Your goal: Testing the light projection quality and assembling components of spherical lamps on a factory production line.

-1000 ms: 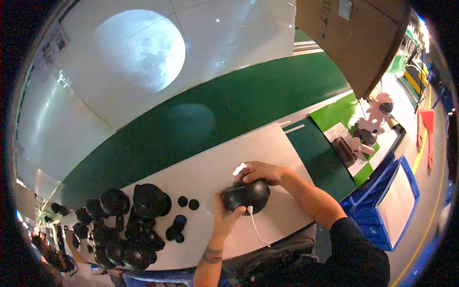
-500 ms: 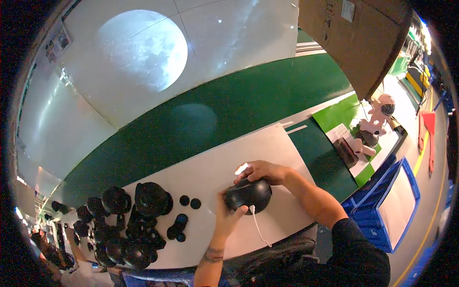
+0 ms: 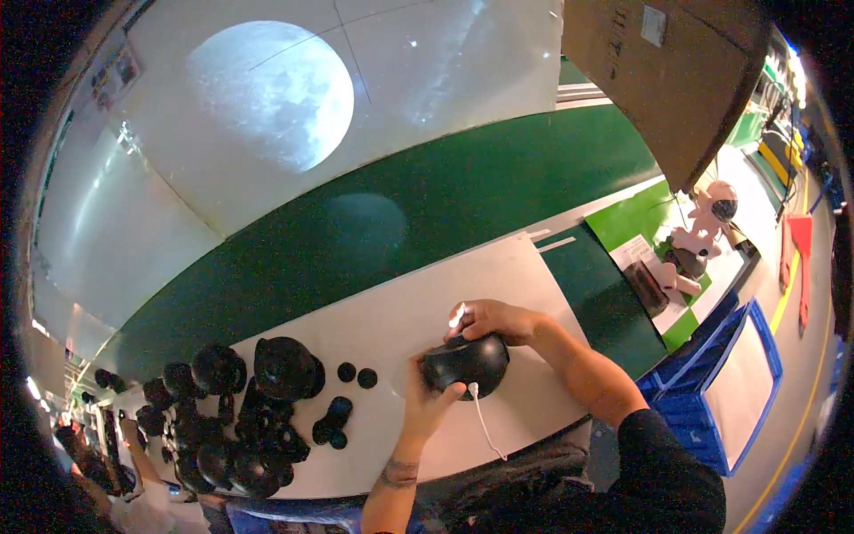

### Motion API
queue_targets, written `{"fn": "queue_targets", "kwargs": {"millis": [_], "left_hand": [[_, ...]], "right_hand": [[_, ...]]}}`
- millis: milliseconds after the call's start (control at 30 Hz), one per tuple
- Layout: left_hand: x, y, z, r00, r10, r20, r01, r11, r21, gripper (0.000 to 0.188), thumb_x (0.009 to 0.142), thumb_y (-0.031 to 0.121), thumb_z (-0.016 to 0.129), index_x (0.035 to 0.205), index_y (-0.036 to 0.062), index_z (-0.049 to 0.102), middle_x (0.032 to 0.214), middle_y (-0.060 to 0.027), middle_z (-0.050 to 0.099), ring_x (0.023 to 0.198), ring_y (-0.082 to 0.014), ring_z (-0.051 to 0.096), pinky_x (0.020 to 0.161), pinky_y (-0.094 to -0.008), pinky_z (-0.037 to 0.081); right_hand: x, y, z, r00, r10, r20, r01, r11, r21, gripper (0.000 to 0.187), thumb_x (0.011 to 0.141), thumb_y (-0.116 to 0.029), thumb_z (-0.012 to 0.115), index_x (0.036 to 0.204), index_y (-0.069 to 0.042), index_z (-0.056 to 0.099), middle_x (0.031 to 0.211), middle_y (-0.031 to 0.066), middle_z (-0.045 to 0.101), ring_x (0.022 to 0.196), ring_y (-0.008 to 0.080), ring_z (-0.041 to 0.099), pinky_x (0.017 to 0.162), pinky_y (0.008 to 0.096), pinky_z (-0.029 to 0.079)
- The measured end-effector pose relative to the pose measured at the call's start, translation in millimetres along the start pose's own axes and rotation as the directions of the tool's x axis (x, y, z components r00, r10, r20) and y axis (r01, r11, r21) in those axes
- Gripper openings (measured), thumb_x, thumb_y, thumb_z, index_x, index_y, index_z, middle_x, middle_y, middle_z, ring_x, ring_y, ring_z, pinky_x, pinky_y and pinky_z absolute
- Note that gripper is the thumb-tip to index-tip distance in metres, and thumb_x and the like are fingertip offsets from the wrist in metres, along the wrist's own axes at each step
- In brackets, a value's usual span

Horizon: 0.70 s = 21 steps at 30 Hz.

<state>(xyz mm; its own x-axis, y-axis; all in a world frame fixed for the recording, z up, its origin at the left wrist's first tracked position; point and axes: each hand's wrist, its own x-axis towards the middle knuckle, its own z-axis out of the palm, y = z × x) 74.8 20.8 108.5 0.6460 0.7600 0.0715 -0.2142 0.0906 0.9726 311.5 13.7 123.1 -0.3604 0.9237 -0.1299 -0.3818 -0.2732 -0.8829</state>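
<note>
A black, rounded projector (image 3: 479,363) sits between my two hands, above the white board on the table. My left hand (image 3: 425,399) grips its left side, with the thumb at the lower front. A white cable (image 3: 485,425) is plugged in beside that thumb and hangs toward the table's near edge. My right hand (image 3: 500,320) curls over the top and far side. Bright light falls on the right fingertips, and some fingers are hidden behind the black body. On the wall ahead glows a round moon picture (image 3: 276,93).
Several black round housings (image 3: 285,369) are heaped at the left, with small black discs (image 3: 366,378) beside them. A brown cardboard sheet (image 3: 672,80) hangs at upper right. Near it stands a pale astronaut figure (image 3: 707,222). A blue crate (image 3: 734,392) stands right of the table. Another person's arm (image 3: 138,449) shows far left.
The whole view has shifted slightly. Both hands keep their hold on the projector, with hardly any movement.
</note>
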Motion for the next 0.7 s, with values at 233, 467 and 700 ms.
{"fn": "queue_targets", "kwargs": {"millis": [233, 467, 700], "left_hand": [[-1, 2, 1, 1.000, 0.011, -0.001, -0.011, 1.000, 0.006, 0.079, 0.077, 0.029, 0.084, 0.131, -0.0002, 0.034, 0.125, -0.0138, 0.049, 0.116, -0.0216, 0.053, 0.098, -0.0365, 0.048], [-3, -7, -2, 0.998, -0.061, -0.001, 0.060, 0.993, -0.103, 0.076, 0.079, 0.024, 0.083, 0.131, 0.0011, 0.033, 0.125, -0.0125, 0.050, 0.115, -0.0206, 0.053, 0.100, -0.0366, 0.046], [-2, -8, -3, 1.000, -0.028, 0.011, 0.028, 0.997, -0.074, 0.077, 0.079, 0.025, 0.083, 0.133, 0.0021, 0.032, 0.125, -0.0115, 0.049, 0.118, -0.0205, 0.050, 0.101, -0.0363, 0.044]], "right_hand": [[0, 1, 2, 1.000, -0.023, 0.014, 0.022, 0.998, 0.059, 0.038, 0.084, -0.016, 0.069, 0.117, -0.004, 0.054, 0.111, 0.0107, 0.063, 0.107, 0.0208, 0.059, 0.098, 0.0345, 0.045], [4, 9, 0, 0.999, -0.003, -0.036, 0.002, 0.999, -0.032, 0.039, 0.084, -0.018, 0.071, 0.116, -0.004, 0.055, 0.110, 0.0099, 0.063, 0.106, 0.0204, 0.059, 0.097, 0.0341, 0.045], [1, 15, -5, 0.984, -0.147, -0.103, 0.149, 0.989, 0.007, 0.038, 0.090, -0.030, 0.066, 0.116, -0.003, 0.056, 0.109, 0.0087, 0.062, 0.105, 0.0203, 0.060, 0.095, 0.0352, 0.047]]}}
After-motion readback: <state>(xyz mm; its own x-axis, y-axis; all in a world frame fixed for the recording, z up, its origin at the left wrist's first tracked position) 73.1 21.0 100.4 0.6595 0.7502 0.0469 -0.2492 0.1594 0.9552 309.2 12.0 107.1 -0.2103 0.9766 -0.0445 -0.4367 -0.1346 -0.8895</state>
